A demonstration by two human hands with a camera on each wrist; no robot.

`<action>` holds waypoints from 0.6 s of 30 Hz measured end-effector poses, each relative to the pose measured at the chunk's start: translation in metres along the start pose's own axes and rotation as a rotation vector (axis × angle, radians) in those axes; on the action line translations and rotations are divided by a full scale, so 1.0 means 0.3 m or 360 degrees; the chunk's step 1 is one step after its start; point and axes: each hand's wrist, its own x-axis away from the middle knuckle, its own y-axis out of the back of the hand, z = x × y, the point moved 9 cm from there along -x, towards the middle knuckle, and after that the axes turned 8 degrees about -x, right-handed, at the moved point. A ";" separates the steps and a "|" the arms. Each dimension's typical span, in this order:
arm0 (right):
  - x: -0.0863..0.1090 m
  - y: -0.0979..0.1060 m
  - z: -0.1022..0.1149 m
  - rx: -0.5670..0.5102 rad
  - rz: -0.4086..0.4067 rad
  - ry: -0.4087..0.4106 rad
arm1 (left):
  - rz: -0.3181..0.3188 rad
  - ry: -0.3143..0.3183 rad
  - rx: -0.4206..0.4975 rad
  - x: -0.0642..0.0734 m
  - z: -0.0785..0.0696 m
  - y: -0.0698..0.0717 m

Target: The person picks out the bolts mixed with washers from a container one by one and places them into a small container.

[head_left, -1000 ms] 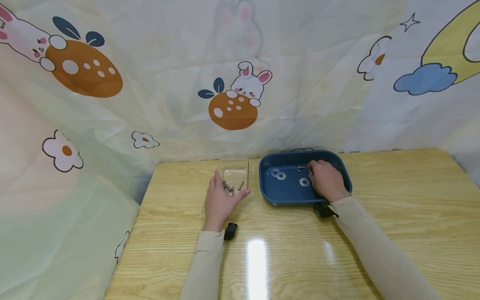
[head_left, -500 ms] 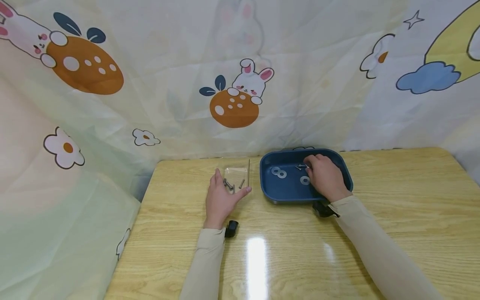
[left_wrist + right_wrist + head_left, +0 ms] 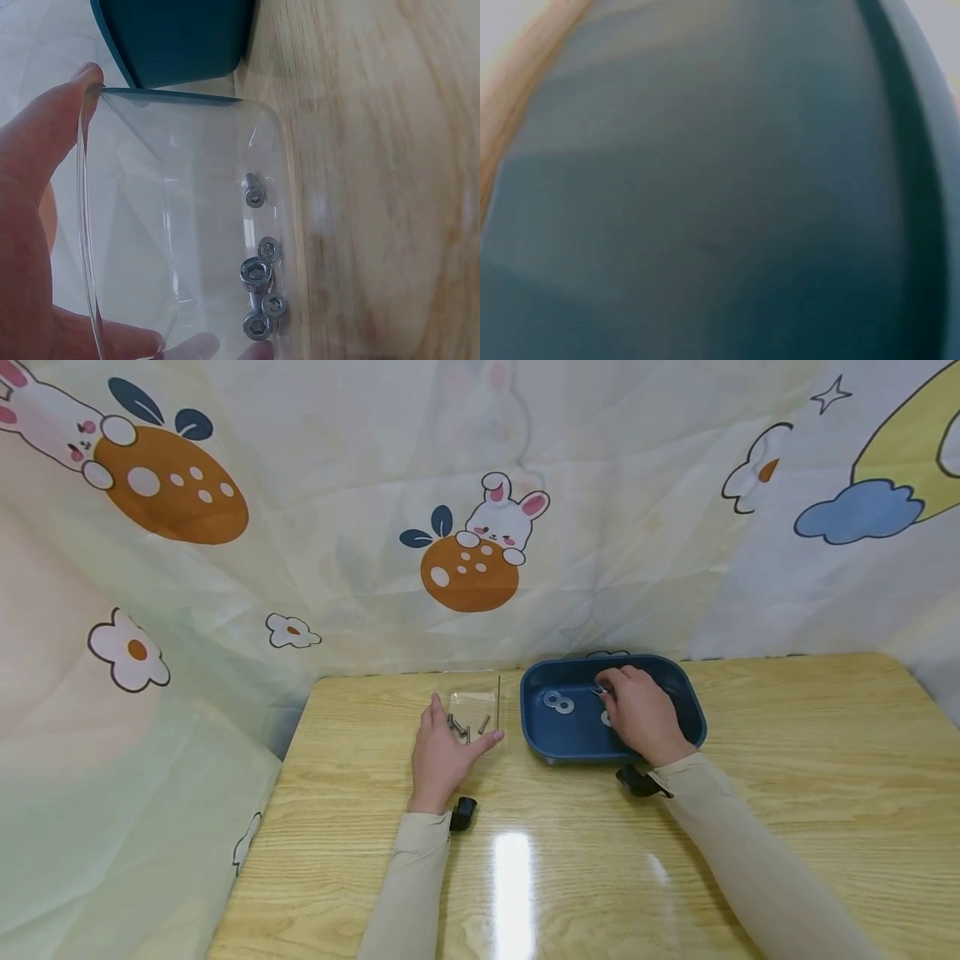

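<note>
A clear plastic box (image 3: 474, 699) stands on the table, gripped by my left hand (image 3: 441, 768) with the thumb on its near right rim and the fingers along its left side. Several hex socket screws (image 3: 256, 274) lie on its floor. My right hand (image 3: 647, 714) reaches over the near right rim of a blue tray (image 3: 577, 746), its bent thumb and index finger pinching at a small screw (image 3: 597, 692), mostly hidden by the fingertips. Washers (image 3: 564, 705) lie left of that hand; another washer (image 3: 605, 718) is partly covered by it. The right wrist view is blurred and shows the tray's wall (image 3: 705, 187).
The box and tray stand side by side near the back edge of the wooden table (image 3: 570, 868). A printed cloth (image 3: 360, 568) with rabbits and flowers hangs behind. Black wrist cameras (image 3: 465, 813) sit under both wrists.
My right hand has shifted slightly left over the small screws, its fingertips covering more of them and part of a washer. My left hand stays on the box.
</note>
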 end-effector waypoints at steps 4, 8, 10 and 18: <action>-0.001 0.002 0.019 -0.0012 -0.0013 0.0008 | -0.0012 -0.0004 -0.0002 -0.002 -0.003 0.001; 0.001 0.004 0.036 -0.0026 -0.0030 0.0011 | -0.0016 -0.0009 -0.0004 -0.003 -0.004 0.001; 0.001 0.002 0.045 -0.0041 -0.0032 0.0014 | -0.0013 -0.0010 -0.0002 -0.002 -0.003 0.001; 0.007 -0.002 0.096 -0.0136 -0.0033 0.0086 | 0.0011 0.0011 0.0032 0.000 0.000 0.000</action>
